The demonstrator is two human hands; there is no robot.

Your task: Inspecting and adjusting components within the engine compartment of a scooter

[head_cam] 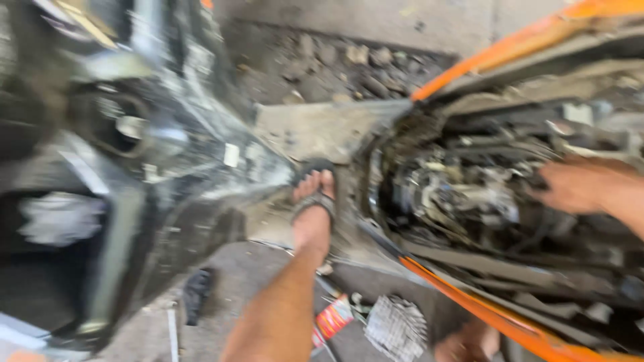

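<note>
— Reaching into what, the right hand [577, 186]?

— Into the engine [463, 191], between the orange panels [496, 50]. It lies on the parts there.

— Are the fingers open or closed?

— Blur hides them; I cannot tell, nor if they hold anything.

— And the left hand?

— Not visible. Only a sandaled foot [313, 211] stands on the concrete, just left of the engine.

One hand [577, 186] in view, one sandalled foot [314, 201], one orange-framed engine bay [469, 194], one red packet [333, 316].
</note>
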